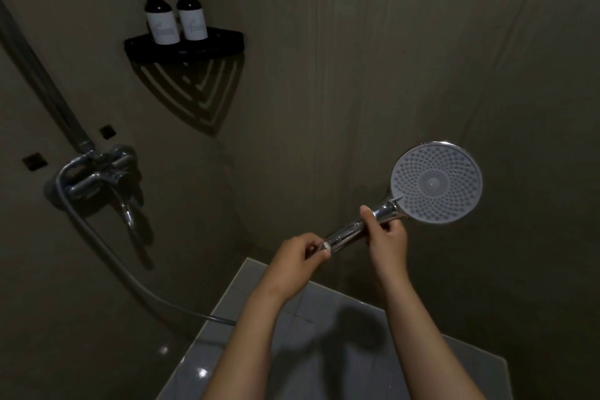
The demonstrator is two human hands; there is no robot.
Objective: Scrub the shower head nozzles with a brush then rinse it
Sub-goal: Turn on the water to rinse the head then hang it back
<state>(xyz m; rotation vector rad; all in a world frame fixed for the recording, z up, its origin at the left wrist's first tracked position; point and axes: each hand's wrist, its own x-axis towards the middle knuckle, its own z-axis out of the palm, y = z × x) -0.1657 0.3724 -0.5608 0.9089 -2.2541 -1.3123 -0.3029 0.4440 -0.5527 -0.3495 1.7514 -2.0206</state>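
Dim shower stall: mixer tap [94, 172] on the left wall, pump bottles [162, 23] on a corner shelf [224, 39]. Left hand [298, 256] pinches the handle end, and right hand [386, 237] grips just below the shower head [436, 183], nozzles facing me. No brush in sight, so scrubbing hasn't started imo; grab one next. Grey tiled floor [470, 364] below.

The hose [207, 316] vanishes behind the left forearm [246, 328]; the bottles' [162, 23] labels are unreadable.
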